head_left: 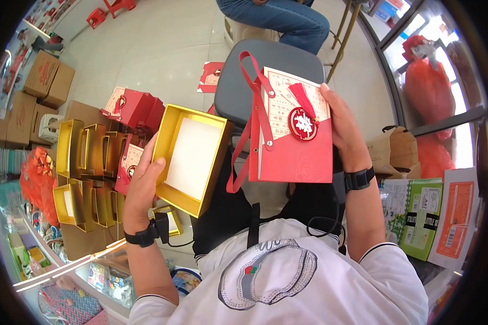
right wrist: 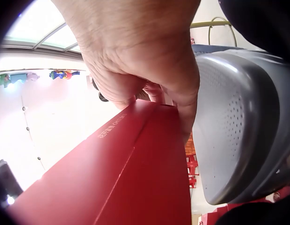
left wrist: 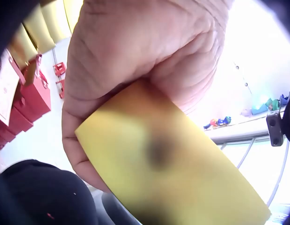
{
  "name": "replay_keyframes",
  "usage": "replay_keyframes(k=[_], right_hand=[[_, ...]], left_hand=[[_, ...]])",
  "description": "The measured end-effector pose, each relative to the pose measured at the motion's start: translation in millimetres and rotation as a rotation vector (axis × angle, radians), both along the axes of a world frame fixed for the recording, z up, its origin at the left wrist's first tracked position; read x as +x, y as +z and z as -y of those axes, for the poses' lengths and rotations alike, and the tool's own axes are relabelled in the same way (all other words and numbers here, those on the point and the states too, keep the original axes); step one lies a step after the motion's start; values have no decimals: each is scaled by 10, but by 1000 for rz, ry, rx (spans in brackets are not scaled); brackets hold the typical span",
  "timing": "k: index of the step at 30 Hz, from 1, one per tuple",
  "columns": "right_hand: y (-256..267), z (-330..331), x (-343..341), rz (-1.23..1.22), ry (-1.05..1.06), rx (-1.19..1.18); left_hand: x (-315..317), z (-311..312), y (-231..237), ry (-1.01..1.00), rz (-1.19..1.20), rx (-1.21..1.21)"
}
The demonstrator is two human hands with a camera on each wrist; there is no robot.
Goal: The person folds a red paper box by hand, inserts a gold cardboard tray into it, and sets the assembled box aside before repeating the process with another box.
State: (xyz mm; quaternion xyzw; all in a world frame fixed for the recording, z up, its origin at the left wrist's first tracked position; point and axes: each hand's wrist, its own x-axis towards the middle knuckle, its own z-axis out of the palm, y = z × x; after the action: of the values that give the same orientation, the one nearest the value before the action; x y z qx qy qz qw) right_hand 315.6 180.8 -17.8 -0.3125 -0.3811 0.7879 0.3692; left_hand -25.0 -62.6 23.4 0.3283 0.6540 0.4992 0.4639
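Note:
My left hand (head_left: pixel 145 181) grips the side wall of a gold box tray (head_left: pixel 188 157), thumb over its rim; a white sheet lines the bottom. In the left wrist view the tray's gold outer side (left wrist: pixel 182 154) fills the space under the palm. On the other side, my right hand (head_left: pixel 344 124) holds a red gift box (head_left: pixel 295 162) by its right edge. That box has a cream printed panel, a red ribbon handle (head_left: pixel 242 157) hanging at its left, and a round medallion with a tassel (head_left: pixel 303 123). Its red side (right wrist: pixel 135 164) shows in the right wrist view.
A grey chair (head_left: pixel 238 81) stands before my knees. Left of me, several gold trays (head_left: pixel 70 146) stand on a cardboard box, with red gift boxes (head_left: pixel 141 111) beside them. A seated person's jeans (head_left: pixel 293 21) show ahead. Packages (head_left: pixel 423 216) and a paper bag (head_left: pixel 390 151) lie at right.

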Motion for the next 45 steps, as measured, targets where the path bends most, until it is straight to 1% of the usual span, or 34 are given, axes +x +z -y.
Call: replay_keyframes(k=[2,5,9,12,15,18,21,24,29,30,31,33,34,36,37,40,43,44,45], right_hand=[[34,16,83,18,-48,43],[64,16,152,48,-77,75],[14,-25,198,68,-69,116],[-35,-59,221,116,-89,177],[22,-17,207,186,-123,214],[-14,-23,198,210,-64,208],[-56,28,145,202,24,206],[-90,108,85,232,28,167],[-112,120,81,302,42,189],[-97,111,82,309,54,202],[-55,84,112,345,109,234],[3,113,63,327,96,237],[11,141,14,301,76,224],[25,188,-72,248,33,200],[-9,190,-82,263,19,205],[-142,185,-138,286,-39,233],[-156,211,-216,272,-113,264],[-153,226,-234,265,-126,264],[-147,237,-260,258,-134,265]], left_hand=[[61,-182,8,-87,38,33],[194,-361,9,-163,-86,-7],[300,-483,18,-166,-146,0],[307,-510,-11,-180,-176,-4],[362,-500,56,-190,-262,7],[371,-502,24,-205,-221,8],[448,-560,-49,-87,-180,30],[485,-640,-164,10,-118,57],[462,-707,-266,4,-193,80],[454,-709,-295,6,-207,79],[469,-671,-319,16,-184,68],[472,-718,-296,27,-154,74],[473,-718,-331,27,-189,92],[530,-721,-322,66,-148,72],[563,-730,-319,85,-127,62],[641,-707,-366,-35,-148,122],[804,-647,-294,-110,64,128],[843,-638,-342,-141,82,135],[856,-622,-356,-214,95,97]])
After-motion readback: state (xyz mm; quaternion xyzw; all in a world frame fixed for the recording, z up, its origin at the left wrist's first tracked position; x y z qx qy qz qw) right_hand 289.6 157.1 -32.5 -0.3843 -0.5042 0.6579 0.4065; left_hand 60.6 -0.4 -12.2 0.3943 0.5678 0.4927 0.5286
